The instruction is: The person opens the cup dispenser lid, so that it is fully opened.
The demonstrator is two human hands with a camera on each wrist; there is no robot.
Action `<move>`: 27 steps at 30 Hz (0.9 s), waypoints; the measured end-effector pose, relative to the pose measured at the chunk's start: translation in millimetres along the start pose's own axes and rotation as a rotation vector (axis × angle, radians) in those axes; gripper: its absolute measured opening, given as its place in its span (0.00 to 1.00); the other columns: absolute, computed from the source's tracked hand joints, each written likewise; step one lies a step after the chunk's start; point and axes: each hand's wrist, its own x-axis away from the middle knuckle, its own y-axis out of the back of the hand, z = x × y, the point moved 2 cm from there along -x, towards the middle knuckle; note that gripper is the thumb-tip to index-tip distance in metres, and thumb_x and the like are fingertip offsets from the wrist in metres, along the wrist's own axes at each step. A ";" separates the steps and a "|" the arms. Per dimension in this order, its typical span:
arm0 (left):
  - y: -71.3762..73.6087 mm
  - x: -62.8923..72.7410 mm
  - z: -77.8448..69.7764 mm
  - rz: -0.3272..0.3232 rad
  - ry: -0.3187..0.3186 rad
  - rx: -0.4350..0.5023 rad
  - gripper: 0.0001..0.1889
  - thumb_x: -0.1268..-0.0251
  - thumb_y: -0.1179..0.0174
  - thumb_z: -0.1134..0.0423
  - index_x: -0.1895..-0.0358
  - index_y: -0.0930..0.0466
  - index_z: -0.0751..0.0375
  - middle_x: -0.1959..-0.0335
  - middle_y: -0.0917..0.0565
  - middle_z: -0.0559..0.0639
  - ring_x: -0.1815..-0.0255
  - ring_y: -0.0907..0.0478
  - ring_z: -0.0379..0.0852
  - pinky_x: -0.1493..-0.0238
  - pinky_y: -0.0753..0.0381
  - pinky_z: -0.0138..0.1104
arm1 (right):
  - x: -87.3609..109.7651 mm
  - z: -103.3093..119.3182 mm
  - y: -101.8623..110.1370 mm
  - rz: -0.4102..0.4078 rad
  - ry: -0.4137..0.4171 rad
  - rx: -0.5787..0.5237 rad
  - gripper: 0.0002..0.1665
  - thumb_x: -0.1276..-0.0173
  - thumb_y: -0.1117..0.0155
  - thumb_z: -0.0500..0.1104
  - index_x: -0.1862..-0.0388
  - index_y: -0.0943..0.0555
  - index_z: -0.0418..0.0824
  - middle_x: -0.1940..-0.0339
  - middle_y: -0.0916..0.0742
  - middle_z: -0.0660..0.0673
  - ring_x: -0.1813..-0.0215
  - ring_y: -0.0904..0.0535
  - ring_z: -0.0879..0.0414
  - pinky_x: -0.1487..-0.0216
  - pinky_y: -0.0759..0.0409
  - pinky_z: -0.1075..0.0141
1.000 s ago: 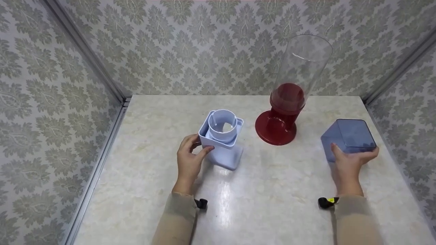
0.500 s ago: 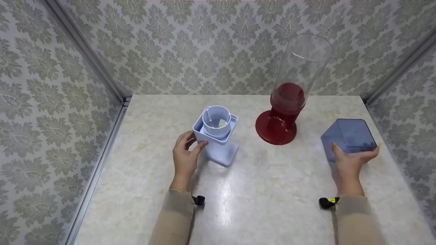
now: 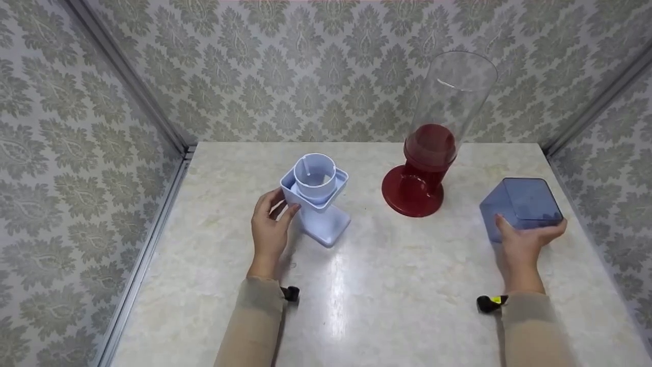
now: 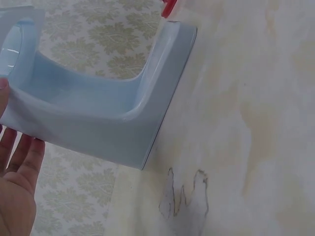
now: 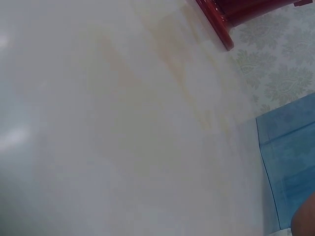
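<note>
Centrally, a pale-blue stand [image 3: 326, 219] is upright just to the right of the left hand [image 3: 270, 224], whose thumb and fingers pinch its raised tray at the left. Well apart, the right hand [image 3: 524, 247] grips a translucent blue box [image 3: 535, 199] from the near side (thumb towards its left). Between them, farther back on the tabletop [image 3: 407, 290], stands a red base [image 3: 412, 196] bearing a clear cylinder [image 3: 456, 102].

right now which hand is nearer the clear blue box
Right. The right hand grips the box; the left hand is well left of it, gripping the pale stand.
</note>
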 end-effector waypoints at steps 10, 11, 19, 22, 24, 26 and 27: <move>3.0 0.0 -1.8 0.026 0.023 0.050 0.31 0.26 0.24 0.68 0.24 0.23 0.65 0.26 0.21 0.60 0.23 0.22 0.56 0.15 0.21 0.48 | 1.6 0.8 0.6 0.012 -0.013 -0.011 0.89 0.28 0.16 0.50 0.11 0.88 0.68 0.08 0.79 0.57 0.04 0.76 0.63 0.02 0.55 0.60; 2.5 2.2 -3.2 0.026 0.019 0.058 0.34 0.28 0.24 0.68 0.22 0.25 0.66 0.25 0.23 0.61 0.22 0.24 0.56 0.14 0.23 0.49 | 2.1 0.3 1.0 0.011 -0.016 -0.011 0.89 0.28 0.16 0.49 0.11 0.88 0.68 0.08 0.79 0.57 0.04 0.76 0.63 0.02 0.54 0.59; -17.9 16.9 -20.9 0.001 0.043 -0.064 0.68 0.54 0.07 0.45 0.15 0.46 0.58 0.17 0.42 0.58 0.18 0.40 0.57 0.13 0.34 0.54 | 2.7 -1.6 4.1 -0.010 -0.029 -0.010 0.88 0.28 0.17 0.49 0.11 0.87 0.68 0.07 0.78 0.58 0.05 0.75 0.64 0.02 0.55 0.61; -26.4 15.8 -23.3 -0.013 0.080 -0.110 0.73 0.60 0.05 0.41 0.16 0.49 0.56 0.18 0.46 0.56 0.21 0.41 0.57 0.16 0.34 0.54 | 1.4 -0.8 3.0 -0.008 -0.009 -0.008 0.88 0.28 0.17 0.49 0.10 0.87 0.66 0.07 0.77 0.57 0.04 0.75 0.64 0.02 0.56 0.61; -29.9 14.4 -23.3 -0.023 0.101 -0.125 0.72 0.59 0.04 0.43 0.16 0.49 0.56 0.18 0.46 0.56 0.21 0.40 0.57 0.17 0.33 0.54 | 0.6 -0.3 1.8 -0.005 0.004 0.001 0.88 0.28 0.16 0.49 0.10 0.87 0.65 0.07 0.77 0.56 0.04 0.75 0.63 0.02 0.58 0.60; -31.4 12.8 -23.5 -0.035 0.115 -0.123 0.69 0.58 0.04 0.49 0.17 0.48 0.56 0.19 0.45 0.56 0.21 0.39 0.57 0.16 0.33 0.55 | -0.3 -0.2 0.7 -0.004 0.022 0.006 0.88 0.28 0.16 0.49 0.10 0.86 0.63 0.06 0.77 0.54 0.04 0.76 0.62 0.01 0.59 0.59; -31.3 12.3 -23.8 -0.038 0.125 -0.124 0.68 0.57 0.04 0.51 0.17 0.47 0.56 0.19 0.44 0.56 0.20 0.38 0.57 0.15 0.33 0.55 | -0.3 -0.2 0.2 0.001 0.019 0.007 0.88 0.28 0.16 0.49 0.10 0.86 0.63 0.06 0.77 0.55 0.04 0.76 0.62 0.01 0.59 0.59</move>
